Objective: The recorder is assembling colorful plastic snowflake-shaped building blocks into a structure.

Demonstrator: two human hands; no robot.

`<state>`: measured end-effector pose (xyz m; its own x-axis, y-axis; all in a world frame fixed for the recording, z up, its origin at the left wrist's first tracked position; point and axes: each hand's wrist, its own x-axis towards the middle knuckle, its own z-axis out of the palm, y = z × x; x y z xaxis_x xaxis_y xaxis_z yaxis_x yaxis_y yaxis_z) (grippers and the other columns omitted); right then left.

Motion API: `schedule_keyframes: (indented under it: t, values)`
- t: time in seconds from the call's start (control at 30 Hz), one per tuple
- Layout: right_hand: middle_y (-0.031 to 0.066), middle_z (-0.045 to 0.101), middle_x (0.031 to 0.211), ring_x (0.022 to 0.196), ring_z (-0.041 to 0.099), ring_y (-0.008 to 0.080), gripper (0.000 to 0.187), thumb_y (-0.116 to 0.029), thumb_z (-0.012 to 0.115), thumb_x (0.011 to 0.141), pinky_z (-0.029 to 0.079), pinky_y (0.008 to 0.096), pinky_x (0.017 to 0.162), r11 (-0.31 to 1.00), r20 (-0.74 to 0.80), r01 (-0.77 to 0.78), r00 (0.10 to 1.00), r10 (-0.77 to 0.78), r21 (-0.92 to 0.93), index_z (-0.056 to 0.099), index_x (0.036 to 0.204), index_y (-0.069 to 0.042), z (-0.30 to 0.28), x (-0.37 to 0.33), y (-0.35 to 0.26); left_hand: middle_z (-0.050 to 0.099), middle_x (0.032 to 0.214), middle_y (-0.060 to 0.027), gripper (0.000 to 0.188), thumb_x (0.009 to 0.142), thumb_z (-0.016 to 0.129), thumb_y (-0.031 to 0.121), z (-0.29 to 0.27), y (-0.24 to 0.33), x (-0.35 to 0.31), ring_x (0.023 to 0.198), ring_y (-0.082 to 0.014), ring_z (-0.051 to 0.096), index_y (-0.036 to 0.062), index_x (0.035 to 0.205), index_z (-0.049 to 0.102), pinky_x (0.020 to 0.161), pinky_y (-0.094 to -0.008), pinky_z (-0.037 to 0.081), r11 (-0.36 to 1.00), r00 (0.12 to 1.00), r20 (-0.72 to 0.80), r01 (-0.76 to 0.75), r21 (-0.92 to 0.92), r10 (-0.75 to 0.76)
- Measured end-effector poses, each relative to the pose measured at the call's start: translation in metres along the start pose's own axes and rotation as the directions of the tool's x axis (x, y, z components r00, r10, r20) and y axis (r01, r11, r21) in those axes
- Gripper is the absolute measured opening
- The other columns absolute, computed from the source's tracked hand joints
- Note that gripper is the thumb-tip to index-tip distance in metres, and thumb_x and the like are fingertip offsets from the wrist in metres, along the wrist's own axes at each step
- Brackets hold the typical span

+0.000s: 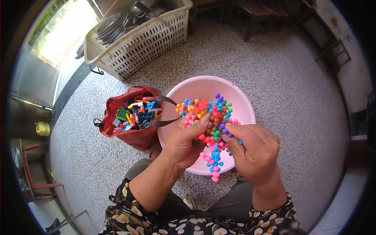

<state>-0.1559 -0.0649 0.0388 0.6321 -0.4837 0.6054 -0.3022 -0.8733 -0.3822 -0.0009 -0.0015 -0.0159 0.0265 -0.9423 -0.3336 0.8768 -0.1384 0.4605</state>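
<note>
A branching cluster of small coloured balls joined together (215, 114) hangs over a pink basin (244, 96). My left hand (185, 139) grips the cluster from its left side, thumb on top. On the right side, my right hand (252, 149) pinches purple balls (225, 130) between thumb and forefinger; I cannot tell whether they are joined to the rest. A strand of blue and pink balls (215, 158) dangles below, between my hands. Part of the cluster is hidden behind my left fingers.
Left of the basin stands a red fabric bag (135, 137) full of small toy pieces, its dark strap (166, 100) reaching over the basin's rim. A white slatted basket (145, 51) with pans is farther back. Wooden furniture (254, 11) lines the far wall.
</note>
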Motion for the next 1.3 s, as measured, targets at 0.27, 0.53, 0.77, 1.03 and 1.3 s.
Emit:
schedule_keyframes:
  t: [0.27, 0.53, 0.77, 1.03, 1.3]
  values:
    - [0.0100, 0.063, 0.075, 0.060, 0.061, 0.0239, 0.023, -0.001, 0.070, 0.066, 0.049, 0.0317, 0.054, 0.981, -0.026, -0.113, 0.993, 0.119, 0.160, 0.063, 0.088, -0.002, -0.001, -0.002, 0.003, 0.061, 0.098, -0.0060, 0.028, 0.084, 0.061, 0.010, 0.012, 0.012, -0.006, 0.092, -0.0138, 0.058, 0.0010, 0.110, 0.053, 0.086, -0.0285, 0.045, 0.997, 0.996, 0.040, -0.082, -0.010, 0.082]
    - [0.0051, 0.063, 0.076, 0.058, 0.054, 0.0070, 0.015, -0.003, 0.065, 0.079, 0.042, 0.0187, 0.052, 0.608, 0.126, -0.516, 0.815, 0.566, 0.603, 0.062, 0.094, 0.000, 0.001, -0.008, 0.004, 0.061, 0.099, -0.0082, 0.031, 0.082, 0.063, 0.009, 0.006, 0.016, -0.010, 0.094, -0.0148, 0.058, -0.0001, 0.110, 0.053, 0.086, -0.0292, 0.045, 0.995, 0.995, 0.041, -0.097, 0.026, 0.096]
    - [0.0000, 0.057, 0.075, 0.059, 0.048, 0.0020, 0.020, -0.002, 0.061, 0.081, 0.037, 0.0141, 0.051, 0.049, 0.480, -0.643, 0.617, 0.624, 0.764, 0.061, 0.101, 0.001, -0.004, -0.004, 0.018, 0.063, 0.097, -0.0086, 0.032, 0.080, 0.066, 0.007, 0.013, 0.018, -0.008, 0.090, -0.0153, 0.061, -0.0009, 0.108, 0.054, 0.084, -0.0289, 0.047, 0.992, 0.996, -0.013, -0.084, 0.095, 0.085]
    - [0.0030, 0.062, 0.082, 0.069, 0.056, 0.0064, 0.024, -0.011, 0.072, 0.076, 0.046, 0.0198, 0.063, 0.231, 0.475, -0.690, 0.665, 0.576, 0.686, 0.062, 0.095, 0.001, 0.016, -0.004, 0.009, 0.063, 0.099, -0.0071, 0.032, 0.075, 0.069, 0.002, 0.017, 0.012, -0.010, 0.085, -0.0141, 0.062, -0.0006, 0.105, 0.058, 0.080, -0.0271, 0.049, 0.878, 0.958, -0.021, -0.254, 0.405, 0.287]
    - [0.0026, 0.062, 0.083, 0.064, 0.053, 0.0048, 0.018, -0.006, 0.071, 0.075, 0.041, 0.0171, 0.052, 0.076, 0.558, -0.712, 0.608, 0.565, 0.698, 0.062, 0.091, -0.004, 0.011, -0.013, 0.021, 0.060, 0.106, -0.0087, 0.033, 0.084, 0.059, 0.006, 0.009, 0.024, -0.013, 0.095, -0.0142, 0.059, -0.0002, 0.115, 0.052, 0.083, -0.0278, 0.048, 0.950, 0.979, -0.010, -0.195, 0.243, 0.204]
